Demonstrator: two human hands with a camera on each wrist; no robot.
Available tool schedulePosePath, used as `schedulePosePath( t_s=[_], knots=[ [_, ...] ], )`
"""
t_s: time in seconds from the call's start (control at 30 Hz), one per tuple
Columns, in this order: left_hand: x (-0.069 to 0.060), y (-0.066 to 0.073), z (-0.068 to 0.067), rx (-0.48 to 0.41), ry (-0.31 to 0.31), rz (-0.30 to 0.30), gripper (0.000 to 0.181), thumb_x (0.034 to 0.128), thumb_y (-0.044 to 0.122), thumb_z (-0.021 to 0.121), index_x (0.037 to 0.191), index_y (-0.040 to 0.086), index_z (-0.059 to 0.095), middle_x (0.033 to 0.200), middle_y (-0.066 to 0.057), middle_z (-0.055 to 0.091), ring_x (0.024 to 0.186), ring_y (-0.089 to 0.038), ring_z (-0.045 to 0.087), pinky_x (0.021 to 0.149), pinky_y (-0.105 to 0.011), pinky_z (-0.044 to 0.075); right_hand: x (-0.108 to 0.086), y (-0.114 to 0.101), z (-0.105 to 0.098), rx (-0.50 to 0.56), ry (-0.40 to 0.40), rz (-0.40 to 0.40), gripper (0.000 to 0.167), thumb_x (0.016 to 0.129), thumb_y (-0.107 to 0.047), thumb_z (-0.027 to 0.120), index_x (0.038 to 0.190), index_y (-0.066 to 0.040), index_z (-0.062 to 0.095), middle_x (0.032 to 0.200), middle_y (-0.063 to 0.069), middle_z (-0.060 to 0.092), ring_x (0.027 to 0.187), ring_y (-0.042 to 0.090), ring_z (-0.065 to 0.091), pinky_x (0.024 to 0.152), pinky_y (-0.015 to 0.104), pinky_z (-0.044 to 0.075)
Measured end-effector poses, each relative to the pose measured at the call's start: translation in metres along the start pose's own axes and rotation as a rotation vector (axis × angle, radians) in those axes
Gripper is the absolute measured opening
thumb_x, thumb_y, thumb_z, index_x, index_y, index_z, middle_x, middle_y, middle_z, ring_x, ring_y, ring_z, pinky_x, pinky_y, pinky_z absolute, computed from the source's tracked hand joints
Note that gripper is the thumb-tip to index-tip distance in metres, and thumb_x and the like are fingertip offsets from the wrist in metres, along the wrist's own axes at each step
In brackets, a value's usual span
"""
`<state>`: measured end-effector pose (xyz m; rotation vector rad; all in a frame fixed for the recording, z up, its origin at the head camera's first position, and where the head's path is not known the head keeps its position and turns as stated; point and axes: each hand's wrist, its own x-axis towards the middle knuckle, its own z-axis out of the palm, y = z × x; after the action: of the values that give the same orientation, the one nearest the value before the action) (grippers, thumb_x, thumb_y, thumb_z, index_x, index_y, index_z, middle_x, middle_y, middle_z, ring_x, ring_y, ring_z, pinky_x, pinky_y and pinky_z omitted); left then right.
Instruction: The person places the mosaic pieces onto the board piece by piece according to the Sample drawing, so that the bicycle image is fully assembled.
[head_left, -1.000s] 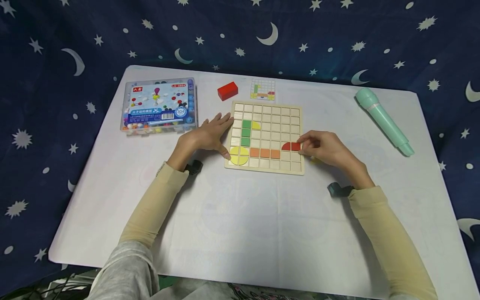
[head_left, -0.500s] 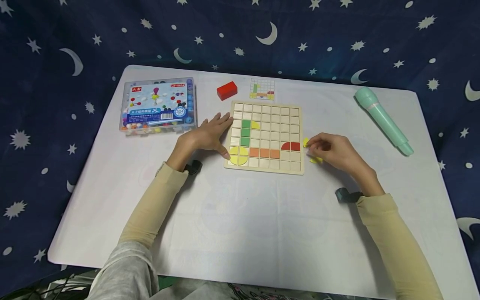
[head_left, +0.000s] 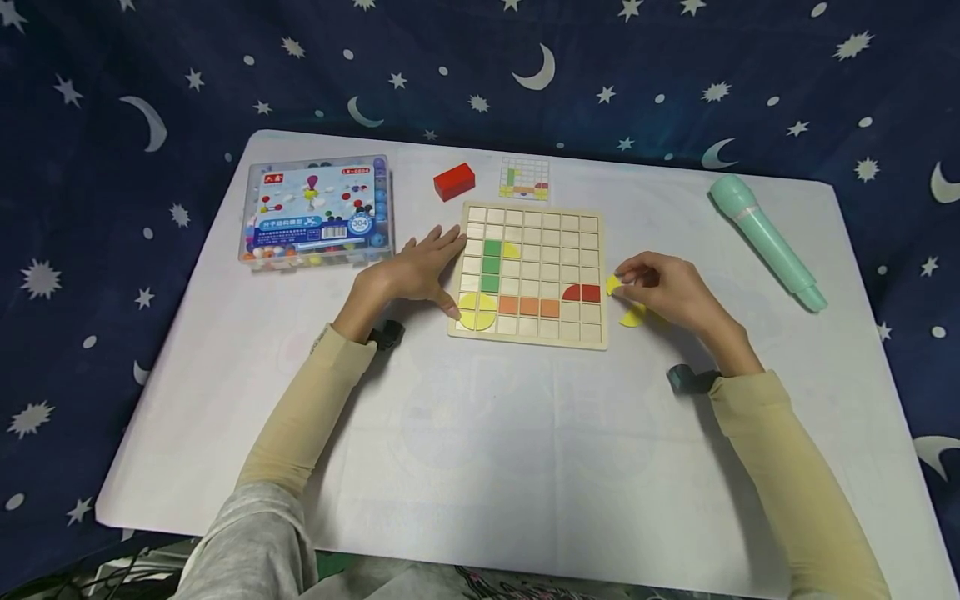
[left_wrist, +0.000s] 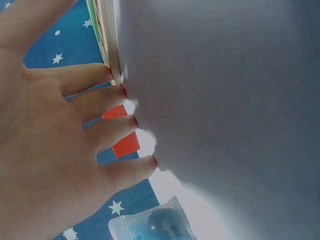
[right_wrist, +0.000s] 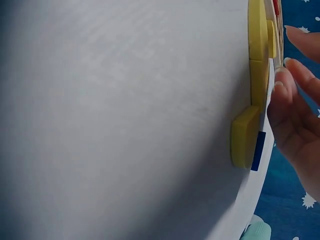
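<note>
The square wooden grid board [head_left: 555, 340] lies mid-table, its edge steadied by my spread left hand [head_left: 412, 268]. In the left wrist view, the fingertips [left_wrist: 131, 121] rest on the table beside the board's side. Set in the grid are green squares [head_left: 491, 267], orange squares [head_left: 528, 307], a yellow circle of quarter pieces [head_left: 477, 311], one more yellow piece [head_left: 511, 250] and red pieces [head_left: 591, 293]. Right of the board, my right hand [head_left: 663, 287] hovers with thumb and fingers parted around a small yellow piece [head_left: 612, 285]. Another yellow piece [head_left: 633, 315] lies below it.
Behind the board are a small pattern card [head_left: 525, 178] and a red block [head_left: 454, 182]. A clear box of coloured beads [head_left: 318, 212] stands at the left, a mint-green microphone-shaped object [head_left: 768, 243] at the right. In the right wrist view a dark blue piece [right_wrist: 258, 151] shows behind yellow pieces [right_wrist: 244, 137].
My right hand has left the red square on the board and moved right to the loose yellow pieces, its fingers spreading apart. The left hand has stayed in place.
</note>
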<state>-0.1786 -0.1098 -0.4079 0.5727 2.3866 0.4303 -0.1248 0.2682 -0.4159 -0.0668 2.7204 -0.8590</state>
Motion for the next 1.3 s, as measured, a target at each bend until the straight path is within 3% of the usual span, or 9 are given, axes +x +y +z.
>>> schedulePosePath(
  t_s=[0.37, 0.93, 1.13, 1.3],
  knots=[
    [-0.0011, 0.0018, -0.0015, 0.003, -0.004, 0.003, 0.127, 0.0746, 0.039, 0.092, 0.167, 0.014, 0.008, 0.175, -0.004, -0.004, 0.161, -0.029, -0.010, 0.130, -0.055, -0.001, 0.0073, -0.0034, -0.0009, -0.029, -0.033, 0.007, 0.034, 0.094, -0.019, 0.074, 0.121, 0.001, 0.067, 0.103, 0.017, 0.062, 0.093, 0.029, 0.053, 0.076, 0.036, 0.042],
    [0.0008, 0.0018, -0.0005, 0.014, -0.008, -0.004, 0.126, 0.0749, 0.039, 0.092, 0.167, 0.014, 0.009, 0.175, -0.004, -0.004, 0.161, -0.029, -0.010, 0.130, -0.054, -0.001, 0.0104, -0.0057, 0.0026, -0.032, -0.062, 0.030, 0.033, 0.092, -0.015, 0.076, 0.118, 0.001, 0.063, 0.105, 0.017, 0.058, 0.096, 0.031, 0.052, 0.079, 0.039, 0.043],
    [0.0005, 0.0013, -0.0005, 0.019, -0.007, -0.005, 0.128, 0.0741, 0.040, 0.092, 0.167, 0.014, 0.008, 0.175, -0.004, -0.004, 0.161, -0.029, -0.010, 0.130, -0.054, -0.001, 0.0092, -0.0060, 0.0028, -0.005, -0.037, 0.003, 0.032, 0.092, -0.012, 0.076, 0.118, -0.002, 0.060, 0.106, 0.017, 0.059, 0.095, 0.030, 0.053, 0.078, 0.036, 0.044],
    [0.0009, -0.0002, -0.0003, 0.013, -0.007, -0.006, 0.128, 0.0745, 0.040, 0.092, 0.167, 0.015, 0.008, 0.175, -0.003, -0.004, 0.161, -0.029, -0.011, 0.130, -0.054, -0.001, 0.0073, -0.0078, 0.0025, 0.027, -0.028, -0.005, 0.024, 0.095, -0.010, 0.073, 0.115, -0.003, 0.062, 0.105, 0.017, 0.063, 0.093, 0.029, 0.057, 0.072, 0.025, 0.048]
  ],
)
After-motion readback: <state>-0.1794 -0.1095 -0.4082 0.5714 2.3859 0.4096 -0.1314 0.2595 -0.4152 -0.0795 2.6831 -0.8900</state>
